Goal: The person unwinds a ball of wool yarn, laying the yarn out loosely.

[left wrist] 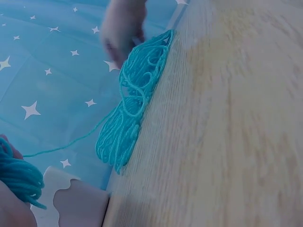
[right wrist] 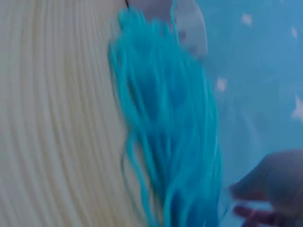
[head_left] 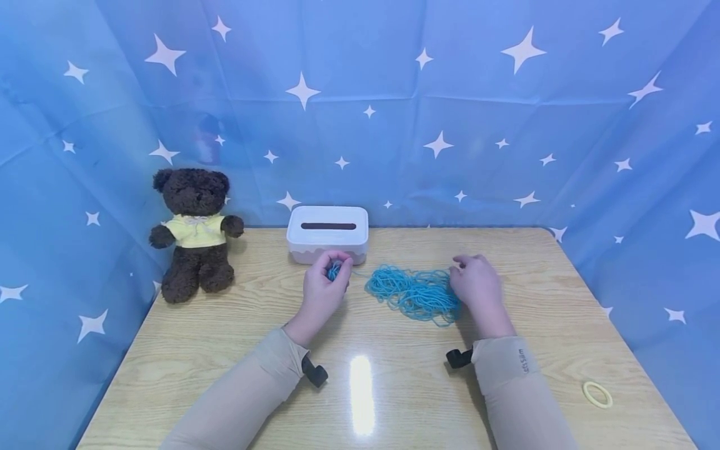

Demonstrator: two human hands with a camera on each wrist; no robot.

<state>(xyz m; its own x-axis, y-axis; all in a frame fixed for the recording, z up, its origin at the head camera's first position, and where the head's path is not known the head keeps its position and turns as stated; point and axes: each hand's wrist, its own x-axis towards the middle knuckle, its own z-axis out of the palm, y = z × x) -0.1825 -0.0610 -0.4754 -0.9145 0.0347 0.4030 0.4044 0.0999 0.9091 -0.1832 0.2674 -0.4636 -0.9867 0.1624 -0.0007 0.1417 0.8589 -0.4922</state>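
Note:
A loose, flattened skein of turquoise yarn (head_left: 413,292) lies on the table between the two hands. My left hand (head_left: 326,287) grips a small wound bundle of the same yarn (left wrist: 21,175), held just in front of the white box. One strand runs from that bundle across to the skein. At the skein's right end is my right hand (head_left: 477,284), its fingertips beside the loops. Thumb and fingers of the right hand (right wrist: 272,189) stand apart in the right wrist view, with motion blur over them.
A white tissue box (head_left: 328,234) with a slot in its lid stands at the table's back edge. To its left sits a dark brown teddy bear (head_left: 197,234) in a yellow top. A pale yellow ring (head_left: 597,395) lies at the front right. Behind hangs a blue star-printed curtain (head_left: 388,125).

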